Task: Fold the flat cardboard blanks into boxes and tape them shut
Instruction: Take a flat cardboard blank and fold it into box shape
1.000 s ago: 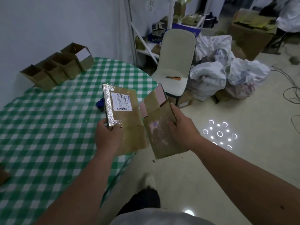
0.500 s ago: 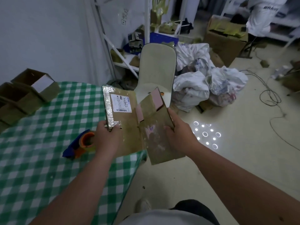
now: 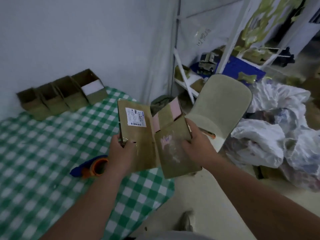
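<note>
I hold a flat brown cardboard blank (image 3: 143, 141) in the air over the table's right edge, its panels spread open like a book. A white shipping label (image 3: 135, 117) is on the left panel and pink tape strips on the right one. My left hand (image 3: 121, 153) grips the left panel's lower edge. My right hand (image 3: 197, 144) grips the right panel's outer edge, thumb on its face. A tape dispenser (image 3: 91, 168), blue with an orange roll, lies on the table just left of my left wrist.
The table (image 3: 43, 153) has a green-and-white checked cloth. Several folded open boxes (image 3: 60, 96) stand in a row at its far edge by the wall. A pale chair (image 3: 220, 104), white metal shelving (image 3: 207, 70) and white plastic bags (image 3: 277, 135) fill the floor to the right.
The two panels have been brought closer together. The view has swung left toward the table, bringing the row of boxes back into sight. Both hands keep their grip.
</note>
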